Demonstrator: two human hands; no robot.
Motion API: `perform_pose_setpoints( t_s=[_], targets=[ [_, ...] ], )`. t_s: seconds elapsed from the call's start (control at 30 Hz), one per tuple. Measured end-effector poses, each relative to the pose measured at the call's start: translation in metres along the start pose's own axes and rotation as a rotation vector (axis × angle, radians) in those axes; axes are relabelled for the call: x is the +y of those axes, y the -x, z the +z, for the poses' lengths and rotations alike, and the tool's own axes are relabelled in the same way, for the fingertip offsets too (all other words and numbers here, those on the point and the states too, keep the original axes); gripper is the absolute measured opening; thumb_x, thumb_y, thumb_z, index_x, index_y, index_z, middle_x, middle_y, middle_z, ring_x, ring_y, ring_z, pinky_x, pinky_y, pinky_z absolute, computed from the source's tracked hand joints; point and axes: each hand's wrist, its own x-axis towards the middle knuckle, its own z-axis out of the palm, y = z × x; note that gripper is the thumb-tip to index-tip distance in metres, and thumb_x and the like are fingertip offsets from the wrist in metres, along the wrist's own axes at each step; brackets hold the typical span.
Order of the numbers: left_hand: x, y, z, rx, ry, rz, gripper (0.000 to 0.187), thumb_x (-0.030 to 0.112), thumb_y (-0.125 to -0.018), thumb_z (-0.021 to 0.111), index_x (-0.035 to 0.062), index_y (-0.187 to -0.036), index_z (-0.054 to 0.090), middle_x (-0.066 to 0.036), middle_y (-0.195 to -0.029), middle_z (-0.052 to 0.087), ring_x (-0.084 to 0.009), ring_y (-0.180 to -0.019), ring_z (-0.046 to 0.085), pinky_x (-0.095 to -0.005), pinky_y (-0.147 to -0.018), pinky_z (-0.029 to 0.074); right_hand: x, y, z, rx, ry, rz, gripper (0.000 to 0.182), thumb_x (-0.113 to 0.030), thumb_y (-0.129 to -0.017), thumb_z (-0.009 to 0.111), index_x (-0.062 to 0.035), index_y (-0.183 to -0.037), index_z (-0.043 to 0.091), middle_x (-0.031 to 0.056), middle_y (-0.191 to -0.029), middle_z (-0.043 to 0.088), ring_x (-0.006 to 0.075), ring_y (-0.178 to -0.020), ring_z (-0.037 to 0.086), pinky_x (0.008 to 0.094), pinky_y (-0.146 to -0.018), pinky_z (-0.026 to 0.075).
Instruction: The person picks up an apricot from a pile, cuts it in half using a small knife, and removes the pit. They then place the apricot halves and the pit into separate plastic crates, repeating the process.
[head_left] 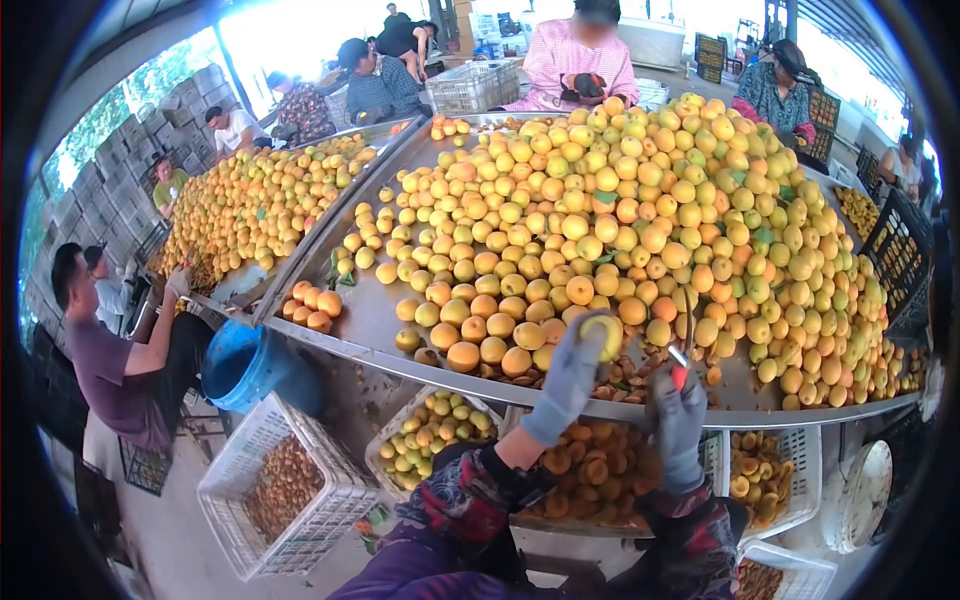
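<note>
My left hand [570,378], in a grey glove, is closed around a yellow apricot [603,337] just above the front edge of the metal table [375,352]. To its right, my gloved right hand [679,420] grips a knife [680,375] with a red handle, its thin blade pointing up and apart from the held fruit. A large heap of apricots [600,215] rises behind both hands. Between and below the hands, brown pits [625,378] lie along the table's near edge. Under them sits a container of halved apricots [600,475], partly hidden by my arms.
Below the table stand a white crate [335,520] of pits, a basket of greenish apricots [435,435] and a crate of halves [765,475] at right. A blue bucket [255,370] is at left. Several people work around the tables, one in a pink top [560,60] opposite.
</note>
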Motion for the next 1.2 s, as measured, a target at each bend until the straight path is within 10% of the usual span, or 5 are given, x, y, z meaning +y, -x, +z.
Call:
perform_pose_setpoints(
  t_s=[0.33,0.63,0.7,0.8,1.2],
  targets=[
    [-0.006,0.025,0.021,-0.218,-0.706,0.411,0.042,0.018,-0.094,0.049,-0.0008,-0.131,0.042,-0.023,-0.115,0.057,-0.0367,-0.102,0.060,-0.0367,-0.083,0.048,-0.015,-0.003,0.010,-0.164,-0.071,-0.073,0.056,-0.042,-0.085,0.067,-0.0007,-0.120,0.051,0.0020,-0.103,0.057,0.0091,-0.091,0.053,0.0240,-0.080,0.045],
    [-0.033,0.024,0.012,0.017,-0.108,-0.136,0.028,0.025,-0.097,0.048,0.0026,-0.110,0.060,0.002,-0.088,0.059,-0.0082,-0.074,0.053,-0.0245,-0.066,0.047,-0.022,-0.007,0.014,-0.107,0.309,-0.151,0.041,-0.017,-0.082,0.070,-0.0007,-0.117,0.055,0.0008,-0.091,0.062,0.0074,-0.081,0.056,0.0232,-0.073,0.047],
    [-0.029,0.015,0.008,-0.048,0.076,-0.373,0.049,0.049,-0.098,0.035,0.0061,-0.101,0.058,-0.002,-0.087,0.063,-0.0144,-0.077,0.061,-0.0281,-0.069,0.052,-0.016,-0.006,0.007,-0.121,0.524,-0.277,0.040,-0.015,-0.082,0.069,-0.0001,-0.117,0.055,0.0011,-0.089,0.064,0.0092,-0.079,0.059,0.0236,-0.072,0.048],
    [-0.003,0.021,0.023,0.021,0.285,-0.523,0.053,0.051,-0.097,0.034,0.0052,-0.116,0.054,-0.007,-0.096,0.063,-0.0195,-0.080,0.062,-0.0307,-0.069,0.051,-0.043,-0.004,0.008,-0.133,-0.285,0.242,0.030,-0.020,-0.086,0.063,-0.0037,-0.111,0.059,0.0020,-0.080,0.063,0.0106,-0.059,0.059,0.0212,-0.052,0.046],
    [-0.004,0.015,0.017,-0.175,0.401,-0.519,0.049,0.039,-0.098,0.041,-0.0031,-0.122,0.050,-0.013,-0.095,0.063,-0.0172,-0.070,0.056,-0.0324,-0.064,0.048,-0.065,0.015,-0.054,0.246,0.154,0.154,0.038,-0.038,-0.089,0.053,-0.0035,-0.106,0.057,0.0006,-0.056,0.050,0.0070,-0.039,0.040,0.0207,-0.036,0.028]
  ],
)
